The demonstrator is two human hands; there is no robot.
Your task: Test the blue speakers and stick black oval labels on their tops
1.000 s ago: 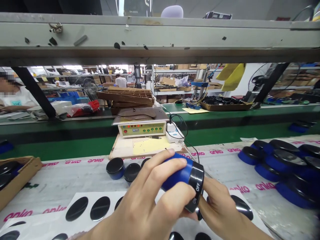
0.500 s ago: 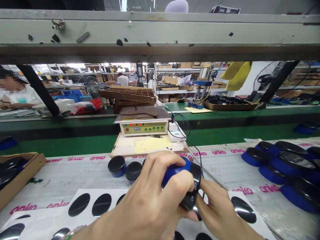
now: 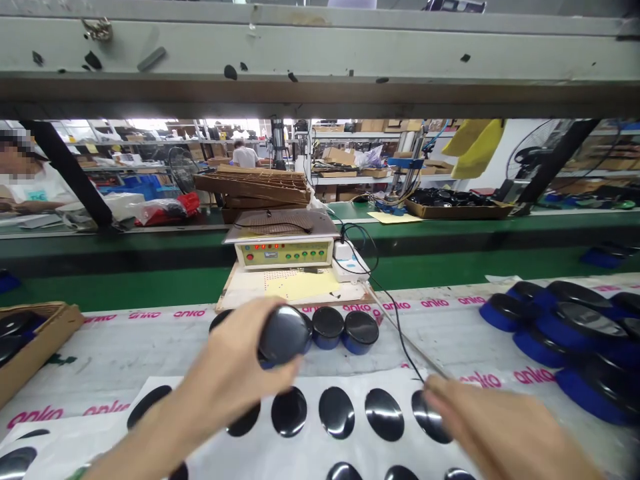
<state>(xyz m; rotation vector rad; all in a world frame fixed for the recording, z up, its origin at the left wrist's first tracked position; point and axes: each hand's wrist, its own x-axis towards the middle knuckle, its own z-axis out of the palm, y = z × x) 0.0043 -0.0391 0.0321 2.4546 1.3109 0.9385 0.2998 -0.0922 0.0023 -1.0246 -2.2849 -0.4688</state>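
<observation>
At the far left, more black-topped blue pieces are being held in a cardboard box on the worktop. To its right, a black-topped blue cap is being gripped by the left hand, whose fingers are being kept clamped around its side. The two-handed hold of half a second ago is being given up: the cap is being carried leftward in one hand, its glossy top now being shown and its ON/OFF lettering no longer being seen. Its handling between both hands is thus, it seems, being ended. Just beside it, a row of similar caps is being partly hidden. Below, a white sheet is being covered by rows of black discs. Farther right, the right hand is being blurred by motion; its fingers are being seen by the rightmost disc of the upper row, but whether anything is being pinched cannot be told. At the far right, a pile of blue and black pieces is being left apart from both hands.
</observation>
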